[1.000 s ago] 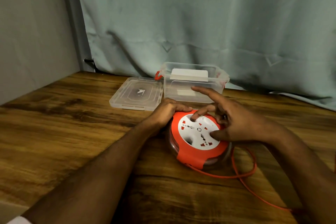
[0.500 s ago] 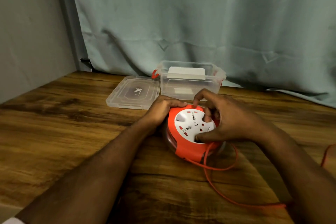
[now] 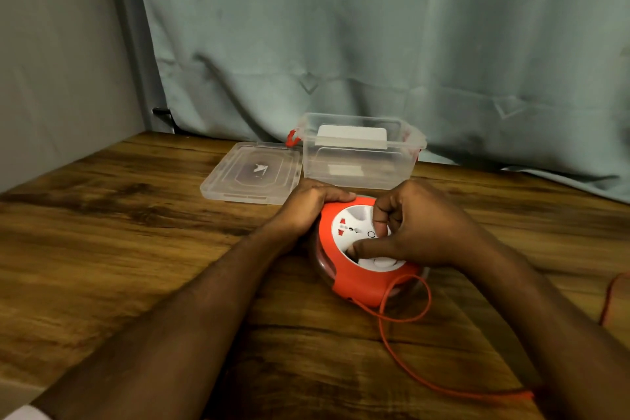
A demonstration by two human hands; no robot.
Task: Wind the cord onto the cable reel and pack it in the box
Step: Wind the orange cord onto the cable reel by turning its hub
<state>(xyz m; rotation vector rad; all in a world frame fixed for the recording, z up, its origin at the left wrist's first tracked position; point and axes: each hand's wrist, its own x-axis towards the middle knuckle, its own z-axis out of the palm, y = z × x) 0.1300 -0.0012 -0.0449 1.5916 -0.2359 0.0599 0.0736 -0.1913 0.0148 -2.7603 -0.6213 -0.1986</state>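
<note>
An orange cable reel (image 3: 358, 286) with a white socket face lies flat on the wooden table (image 3: 136, 249). My left hand (image 3: 308, 206) grips its far left rim. My right hand (image 3: 419, 225) sits on the white face, thumb and fingers pressed into its recesses. A thin orange cord (image 3: 409, 361) loops out from the reel's near side and trails toward the lower right, passing under my right forearm. The clear plastic box (image 3: 361, 153) stands open just behind the reel.
The box's clear lid (image 3: 252, 172) lies flat to the left of the box. A grey-green curtain (image 3: 375, 44) hangs behind the table and a grey wall (image 3: 61, 44) closes the left side. More orange cord (image 3: 613, 290) shows at the right edge.
My right hand has turned the white face around, going from spread fingers to a curled grip. The cord loop has drawn in closer to the reel. My left hand has stayed on the rim.
</note>
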